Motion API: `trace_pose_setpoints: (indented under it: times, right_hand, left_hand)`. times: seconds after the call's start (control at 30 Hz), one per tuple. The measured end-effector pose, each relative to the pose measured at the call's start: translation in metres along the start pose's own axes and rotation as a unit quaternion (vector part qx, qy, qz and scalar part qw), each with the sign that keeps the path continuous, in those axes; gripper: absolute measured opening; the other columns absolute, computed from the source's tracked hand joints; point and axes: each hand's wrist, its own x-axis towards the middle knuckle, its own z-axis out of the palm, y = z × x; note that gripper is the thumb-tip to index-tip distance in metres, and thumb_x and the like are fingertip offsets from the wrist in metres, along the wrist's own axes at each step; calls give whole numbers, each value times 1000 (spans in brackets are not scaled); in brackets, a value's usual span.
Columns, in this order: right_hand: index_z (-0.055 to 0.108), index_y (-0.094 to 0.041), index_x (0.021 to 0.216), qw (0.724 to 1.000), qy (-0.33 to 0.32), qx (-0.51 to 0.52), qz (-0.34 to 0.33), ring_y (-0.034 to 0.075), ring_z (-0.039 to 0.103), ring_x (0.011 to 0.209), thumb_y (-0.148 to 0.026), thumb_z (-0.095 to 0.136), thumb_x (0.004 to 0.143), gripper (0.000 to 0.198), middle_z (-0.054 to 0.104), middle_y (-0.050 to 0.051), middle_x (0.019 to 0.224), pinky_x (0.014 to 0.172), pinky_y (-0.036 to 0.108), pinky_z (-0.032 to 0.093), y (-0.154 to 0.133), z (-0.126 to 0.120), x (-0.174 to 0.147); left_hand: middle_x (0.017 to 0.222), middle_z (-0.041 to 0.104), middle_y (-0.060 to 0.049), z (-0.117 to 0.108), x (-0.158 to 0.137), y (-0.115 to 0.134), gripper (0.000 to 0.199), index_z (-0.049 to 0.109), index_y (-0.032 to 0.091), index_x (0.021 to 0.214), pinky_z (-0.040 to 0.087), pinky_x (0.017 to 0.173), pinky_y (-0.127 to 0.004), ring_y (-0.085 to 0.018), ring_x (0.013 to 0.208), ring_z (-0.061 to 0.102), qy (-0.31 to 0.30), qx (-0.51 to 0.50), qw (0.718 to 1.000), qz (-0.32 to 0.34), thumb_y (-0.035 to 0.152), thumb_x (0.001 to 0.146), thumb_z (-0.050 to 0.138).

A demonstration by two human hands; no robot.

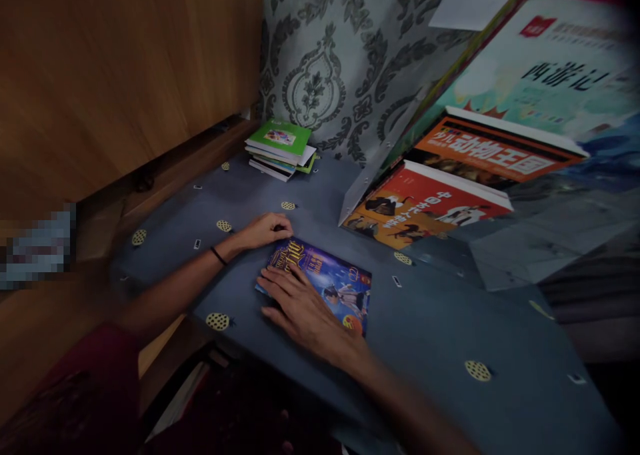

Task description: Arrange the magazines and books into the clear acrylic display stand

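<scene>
Hands: we count two, our left hand (pixel 265 230) at the far edge of the blue book (pixel 320 283) and our right hand (pixel 300 308) flat on its near half.
Blue books: one, lying flat on the grey sheet (pixel 450 335).
Stacks of books: one, the green-topped stack (pixel 281 149) beyond the blue book, against the curtain (pixel 340 61); we cannot tell how many books it holds.
Leaning books: three that we can tell, right of the blue book: a red book (pixel 430 205), an orange book (pixel 493 151), a large pale book (pixel 545 61).
Wristbands: one, the black band (pixel 218 255) on our left wrist.
Yellow dotted patches on the sheet: we make out about eight.
</scene>
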Motion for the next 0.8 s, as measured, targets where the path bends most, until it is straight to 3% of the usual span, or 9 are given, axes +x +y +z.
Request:
trace_pose_setpoints:
  times: [0.17,0.33,0.5,0.8]
  right_hand:
    - [54,-22,142,1000,22,19,-5,23,51,139,-35,48,105,40,62,10,142,123,56,30,6,2,5]
    - [58,-19,139,999,51,-13,15,24,51,139,-34,47,105,39,62,12,142,123,54,31,12,-2,10]
    - [61,-17,135,998,62,-21,20,23,54,135,-32,49,104,36,65,11,137,122,52,32,21,-1,16]
    - [58,-16,140,991,75,-84,75,30,38,148,-36,53,102,44,48,18,154,122,58,27,40,6,25]
  left_hand:
    - [81,65,0,0,-1,1,17,72,16,81,44,73,-25,-13,76,58,4,-3,1000,-3,25,89,60]
    - [83,66,-2,-2,-3,3,18,74,15,83,46,74,-25,-13,78,60,-1,-18,1000,-1,26,89,60]
    - [82,64,-2,-4,-5,4,33,77,15,89,47,72,-25,-13,75,60,0,-7,1000,10,35,96,52]
    - [87,67,-5,-3,-7,12,56,77,14,92,50,75,-25,-15,79,63,20,14,1000,-20,51,102,36]
